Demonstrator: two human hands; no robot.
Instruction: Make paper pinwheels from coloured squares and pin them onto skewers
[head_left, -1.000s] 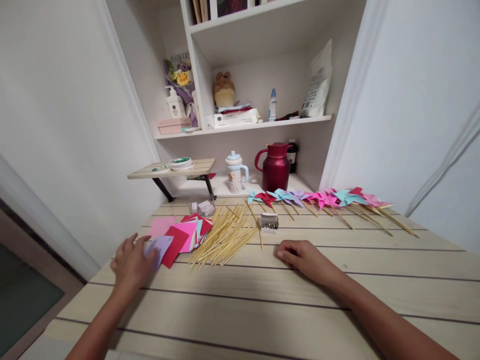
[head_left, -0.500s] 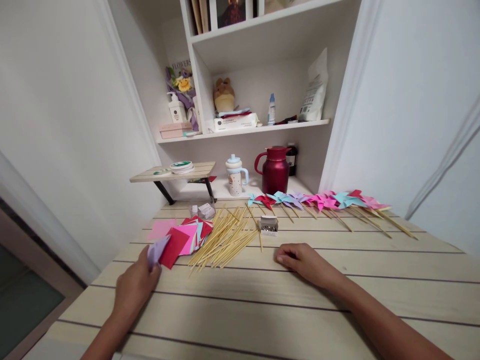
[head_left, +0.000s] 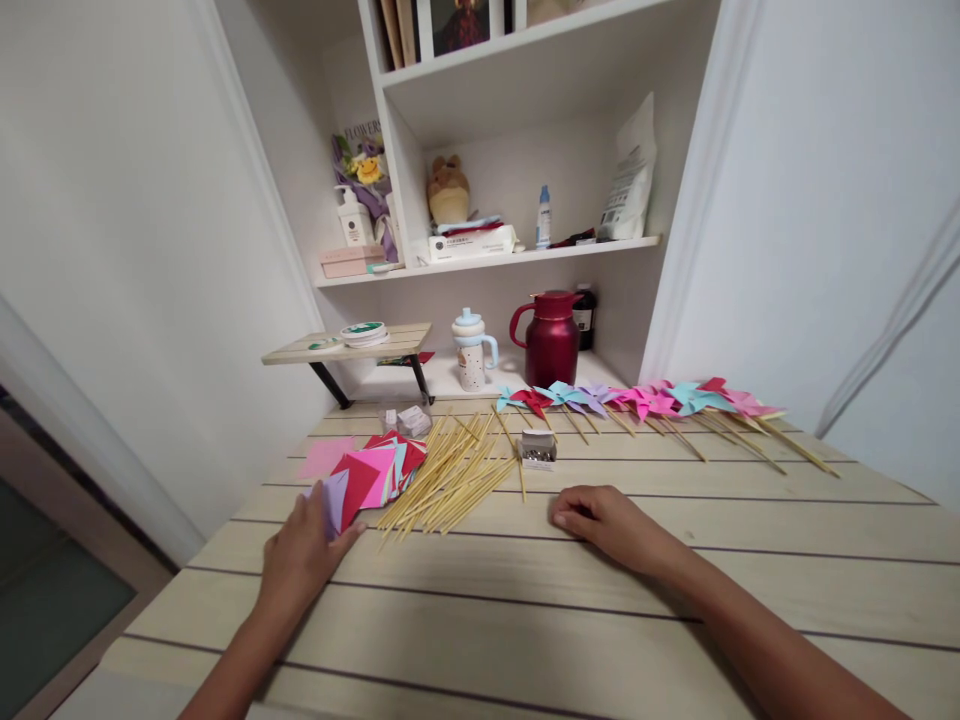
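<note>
My left hand [head_left: 300,550] lies at the left pile, thumb stretched away from the fingers. Its fingers touch a lavender paper sheet [head_left: 335,502], which overlaps a red sheet [head_left: 358,480]. Pink, red and pale blue papers [head_left: 405,458] fan out behind. Beside the papers is a loose heap of thin wooden sticks [head_left: 450,475]. My right hand [head_left: 604,520] rests on the table with fingers curled in, and no object shows in it. Ahead of it stands a small open box [head_left: 538,451] of tiny metallic pieces, perhaps pins.
Several paper pinwheels [head_left: 645,402] on sticks line the table's back right. A red thermos jug [head_left: 552,340] and a pale sippy cup [head_left: 472,355] stand behind. At the back left are a small raised shelf [head_left: 300,352] and clear packets [head_left: 411,420].
My left hand has moved right and forward, bringing the lavender sheet down over the red one. Its thumb has spread away from the paper. My right hand has stayed put.
</note>
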